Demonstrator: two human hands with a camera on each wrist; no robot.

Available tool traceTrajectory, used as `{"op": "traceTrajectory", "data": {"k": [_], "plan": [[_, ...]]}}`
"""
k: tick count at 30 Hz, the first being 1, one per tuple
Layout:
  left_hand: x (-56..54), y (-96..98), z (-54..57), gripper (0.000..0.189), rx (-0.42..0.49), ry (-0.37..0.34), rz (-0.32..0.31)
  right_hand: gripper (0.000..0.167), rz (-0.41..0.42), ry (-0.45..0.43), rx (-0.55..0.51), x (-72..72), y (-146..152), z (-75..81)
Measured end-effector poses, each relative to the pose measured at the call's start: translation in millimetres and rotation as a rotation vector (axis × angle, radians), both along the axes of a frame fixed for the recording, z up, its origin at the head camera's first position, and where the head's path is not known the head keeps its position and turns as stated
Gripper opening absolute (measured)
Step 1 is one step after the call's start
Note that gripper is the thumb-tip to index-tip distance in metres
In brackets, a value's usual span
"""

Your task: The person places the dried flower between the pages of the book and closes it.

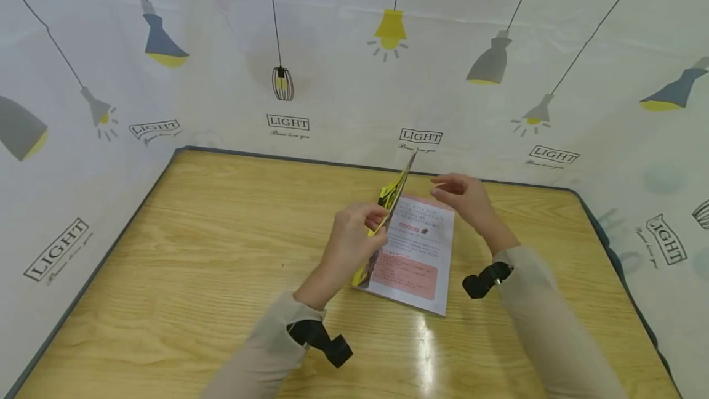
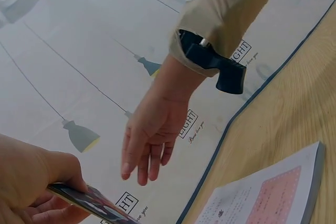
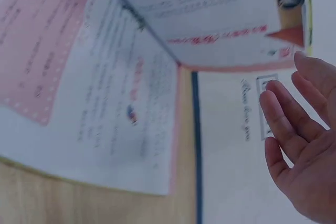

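A book with a yellow cover lies partly open on the table. Its right page, with a pink text box, faces up, while its left side stands nearly upright. My left hand pinches the outer edge of that raised side between thumb and fingers, as the left wrist view also shows at the edge of the raised part. Past the book's top right corner, my right hand hovers, holding nothing. In the right wrist view its loosely bent fingers are near the raised page.
The wooden table extends on both sides of the book. A white backdrop printed with hanging lamps rises behind the table and along its sides. Dark edging runs along the table's back. Each wrist wears a black camera mount.
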State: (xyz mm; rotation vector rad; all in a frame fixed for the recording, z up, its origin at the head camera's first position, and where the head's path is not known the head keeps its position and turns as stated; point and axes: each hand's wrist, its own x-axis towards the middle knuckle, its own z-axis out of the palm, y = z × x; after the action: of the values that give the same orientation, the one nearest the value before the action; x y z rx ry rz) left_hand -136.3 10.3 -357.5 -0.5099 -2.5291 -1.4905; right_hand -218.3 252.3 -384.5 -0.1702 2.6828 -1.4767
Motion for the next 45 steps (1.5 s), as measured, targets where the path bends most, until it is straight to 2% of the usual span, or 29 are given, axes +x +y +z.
{"op": "traceTrajectory", "data": {"k": [6,11,19,23,26,30,33,38,45], "plan": [[2.2,7.5,0.5,0.026,-0.046,-0.032,-0.028,0.042,0.062,0.02,-0.018,1.4,-17,27.0],[3.0,14.4,-0.6,0.026,-0.082,-0.043,-0.044,0.043,0.07,0.0,0.0,2.8,-26,38.8],[5.6,24.0,-0.8,0.025,-0.099,-0.03,-0.09,0.039,0.025,-0.032,0.002,2.5,-27,40.5],[5.8,27.6,-2.9,0.022,-0.093,-0.049,-0.13,0.039,-0.023,-0.057,0.022,3.7,-24,39.2],[6.2,29.3,-7.0,0.023,-0.067,-0.089,-0.177,0.037,-0.051,-0.075,0.041,4.8,-21,38.0],[6.7,30.4,-14.5,0.025,-0.035,-0.14,-0.245,0.034,-0.07,-0.095,0.049,7.6,-18,36.9],[6.5,30.6,-22.2,0.026,-0.053,-0.178,-0.266,0.034,-0.078,-0.115,0.045,10.7,-14,35.1],[3.1,28.9,-41.0,0.023,-0.129,-0.233,-0.25,0.035,-0.088,-0.148,0.024,15.3,-6,29.3],[-4.7,22.8,-69.8,0.024,-0.215,-0.295,-0.244,0.036,-0.127,-0.168,0.07,23.1,8,18.8]]}}
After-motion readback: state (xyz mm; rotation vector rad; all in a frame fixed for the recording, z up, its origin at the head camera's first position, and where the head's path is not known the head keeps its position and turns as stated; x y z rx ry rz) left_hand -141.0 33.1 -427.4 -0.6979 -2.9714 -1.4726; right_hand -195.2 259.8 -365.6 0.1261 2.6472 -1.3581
